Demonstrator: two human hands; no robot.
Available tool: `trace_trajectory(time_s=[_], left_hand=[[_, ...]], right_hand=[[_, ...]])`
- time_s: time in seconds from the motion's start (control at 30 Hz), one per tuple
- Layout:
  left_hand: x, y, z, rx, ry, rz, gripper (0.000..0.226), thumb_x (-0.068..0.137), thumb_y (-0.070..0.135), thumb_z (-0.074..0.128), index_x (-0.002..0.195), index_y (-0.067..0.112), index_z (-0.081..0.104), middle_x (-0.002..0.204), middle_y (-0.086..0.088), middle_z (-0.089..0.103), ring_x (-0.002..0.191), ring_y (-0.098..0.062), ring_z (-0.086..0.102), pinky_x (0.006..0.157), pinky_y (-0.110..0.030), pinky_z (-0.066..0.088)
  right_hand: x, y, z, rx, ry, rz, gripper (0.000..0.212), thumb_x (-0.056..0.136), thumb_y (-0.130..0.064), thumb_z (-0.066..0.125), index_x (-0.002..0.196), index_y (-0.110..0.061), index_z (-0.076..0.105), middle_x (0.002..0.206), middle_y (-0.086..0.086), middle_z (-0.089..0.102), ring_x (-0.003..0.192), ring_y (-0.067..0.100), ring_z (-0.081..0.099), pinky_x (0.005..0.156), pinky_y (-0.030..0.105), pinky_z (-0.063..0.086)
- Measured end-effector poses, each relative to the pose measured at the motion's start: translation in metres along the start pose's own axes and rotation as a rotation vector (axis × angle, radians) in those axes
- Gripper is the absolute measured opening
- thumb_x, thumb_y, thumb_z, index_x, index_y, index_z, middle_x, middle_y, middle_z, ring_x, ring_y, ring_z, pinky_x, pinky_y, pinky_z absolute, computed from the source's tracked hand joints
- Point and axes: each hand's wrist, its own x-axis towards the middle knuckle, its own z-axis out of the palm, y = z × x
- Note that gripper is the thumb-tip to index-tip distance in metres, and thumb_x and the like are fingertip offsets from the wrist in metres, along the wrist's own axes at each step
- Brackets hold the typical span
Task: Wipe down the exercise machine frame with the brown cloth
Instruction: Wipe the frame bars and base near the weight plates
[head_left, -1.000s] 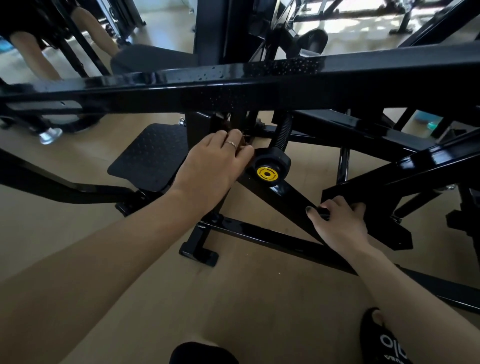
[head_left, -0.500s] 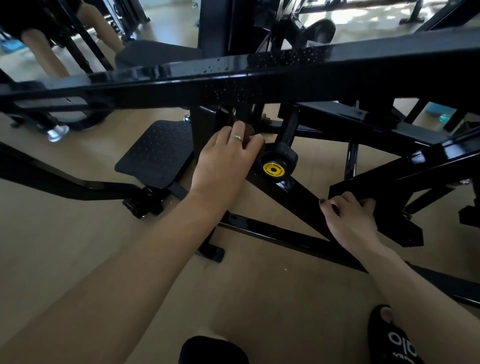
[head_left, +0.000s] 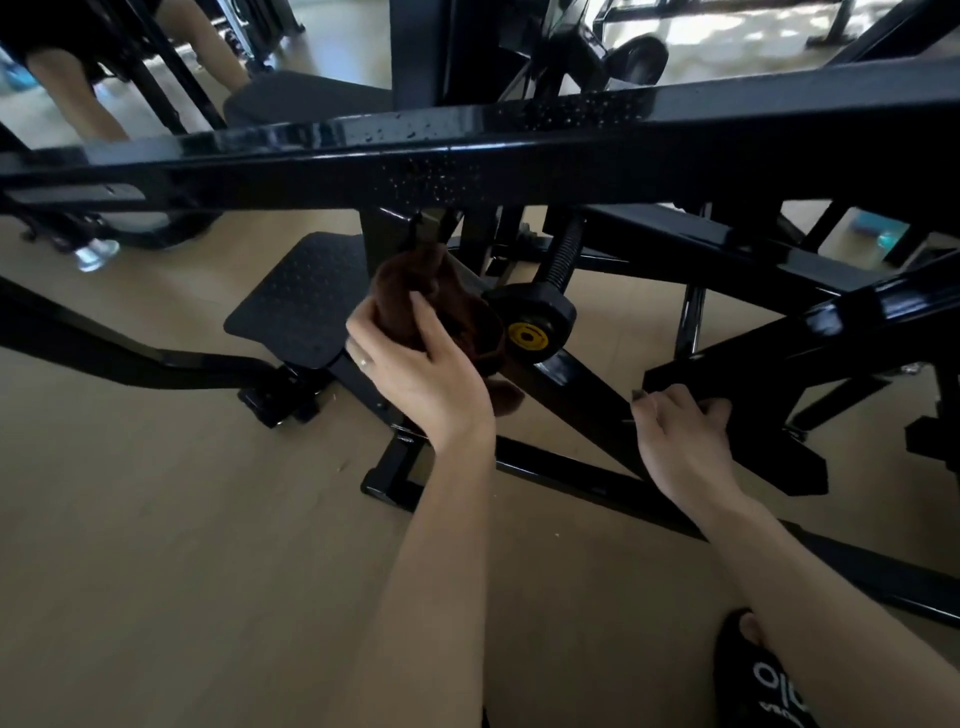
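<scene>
**Under the crossbar: cloth bunched in the left hand, right hand braced on the frame**

Beneath the wide black crossbar of the exercise machine frame, going from the left, a perforated black footplate sits low over the wooden floor. Just right of it the left hand grips the brown cloth, fingers and thumb curled round a bunched wad of it, a ring on one finger. The cloth rises out of the fist against the upright post under the crossbar, and a loose end hangs below the palm. Its right edge lies just beside a black knob with a yellow centre on a threaded rod.

Further right, the right hand holds the end of a slanted black beam, fingers hooked over its lower edge, fingernails dark. At the lower right corner a black slipper with white lettering shows on the person's foot.
</scene>
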Motion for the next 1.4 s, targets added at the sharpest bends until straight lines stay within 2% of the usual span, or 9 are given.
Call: trace_trajectory(time_s=[0.33,0.43,0.57,0.7,0.83,0.93,1.07,1.2,1.4], left_hand=[[-0.081,-0.051,0.029,-0.01,-0.121,-0.442,0.02,0.106,0.025,0.053,0.122,0.021,0.042,0.126,-0.006,0.056,0.111,-0.021,0.059,0.093,-0.035,0.05],[-0.115,-0.068,0.021,0.054,-0.313,-0.552,0.017,0.106,0.03,0.051,0.106,0.029,0.034,0.114,-0.003,0.056,0.099,-0.02,0.058,0.087,-0.038,0.049],[-0.11,-0.082,-0.012,0.155,-0.624,-0.493,0.016,0.105,0.032,0.053,0.099,0.034,0.038,0.111,0.001,0.058,0.101,-0.019,0.063,0.088,-0.048,0.057],[-0.036,-0.058,-0.015,0.047,-0.259,-0.385,0.015,0.105,0.026,0.053,0.113,0.031,0.042,0.121,-0.005,0.062,0.11,-0.023,0.063,0.098,-0.05,0.054],[0.011,-0.025,0.015,-0.108,-0.007,-0.215,0.02,0.105,0.024,0.053,0.121,0.013,0.047,0.117,-0.009,0.053,0.094,-0.012,0.061,0.073,-0.013,0.052],[-0.017,-0.024,0.028,-0.05,-0.028,-0.223,0.022,0.105,0.02,0.055,0.122,0.008,0.047,0.121,-0.01,0.045,0.093,-0.012,0.056,0.071,-0.009,0.048],[-0.067,-0.047,0.028,-0.004,-0.161,-0.318,0.026,0.104,0.022,0.056,0.125,0.009,0.046,0.125,-0.008,0.046,0.107,-0.021,0.055,0.086,-0.025,0.048],[-0.111,-0.058,0.031,0.054,-0.229,-0.359,0.023,0.105,0.022,0.055,0.12,0.008,0.045,0.12,-0.005,0.044,0.094,-0.002,0.048,0.079,-0.01,0.038],[-0.119,-0.053,0.023,0.051,-0.257,-0.437,0.014,0.106,0.027,0.052,0.108,0.016,0.043,0.117,-0.007,0.05,0.098,-0.016,0.054,0.088,-0.038,0.05]], right_hand=[[0.002,-0.002,0.003,-0.036,0.022,0.025,0.043,0.067,0.02,0.077,0.108,0.014,0.065,0.084,0.026,0.065,0.085,0.043,0.064,0.075,0.061,0.048],[0.003,0.002,0.013,-0.096,-0.006,0.026,0.023,0.099,-0.001,0.051,0.119,0.004,0.062,0.108,0.022,0.064,0.11,0.038,0.056,0.096,0.054,0.036],[0.006,0.007,0.012,-0.044,-0.019,0.032,0.037,0.108,-0.014,0.032,0.121,0.001,0.063,0.126,0.02,0.058,0.121,0.034,0.047,0.102,0.045,0.027],[0.003,-0.002,0.0,-0.002,-0.15,0.047,0.042,0.089,0.012,0.059,0.131,0.015,0.055,0.115,0.033,0.062,0.117,0.046,0.055,0.096,0.063,0.037],[0.003,-0.005,0.006,-0.006,-0.079,0.109,0.046,0.067,0.017,0.078,0.11,0.016,0.063,0.089,0.031,0.065,0.091,0.046,0.064,0.079,0.066,0.047],[0.004,-0.005,0.009,0.044,-0.069,0.163,0.044,0.063,0.015,0.08,0.104,0.014,0.065,0.084,0.028,0.064,0.088,0.044,0.063,0.077,0.062,0.048],[0.007,-0.001,0.01,0.147,-0.111,0.155,0.033,0.08,0.011,0.074,0.112,0.011,0.065,0.099,0.028,0.067,0.103,0.042,0.062,0.089,0.061,0.043],[0.01,0.006,0.007,0.38,-0.078,0.178,0.04,0.103,-0.024,0.025,0.113,-0.019,0.064,0.117,0.003,0.055,0.121,0.037,0.042,0.103,0.051,0.027],[-0.004,0.008,-0.005,0.765,-0.079,0.236,0.046,0.094,-0.045,0.022,0.111,-0.03,0.063,0.106,-0.021,0.038,0.123,0.029,0.036,0.102,0.044,0.034]])
